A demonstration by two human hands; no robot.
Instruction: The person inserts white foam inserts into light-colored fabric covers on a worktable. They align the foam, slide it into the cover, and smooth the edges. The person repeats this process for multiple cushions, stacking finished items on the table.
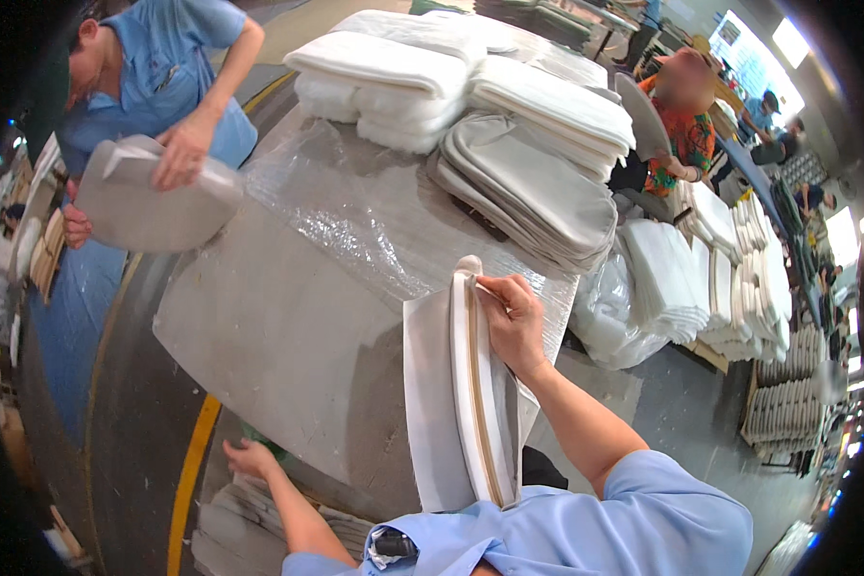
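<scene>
A long grey fabric cover [430,394] with white edging and a tan zipper strip [477,394] lies lengthwise over the near side of the table, against my body. My right hand [512,326] pinches its far end, fingers closed at the top of the zipper. My left hand [250,459] is off the table's near left edge, empty, with its fingers apart. Beside and below it are a stack of grey folded covers [230,523] and a bit of green material [271,447], partly hidden by my forearm.
The table [259,326] carries clear plastic film [355,221], white padding stacks [384,72] and grey covers [528,187]. At left, a co-worker holds a grey cushion piece [154,206]. Another person [682,115] stands far right, near white stacks [662,278]. A yellow line [194,470] marks the floor.
</scene>
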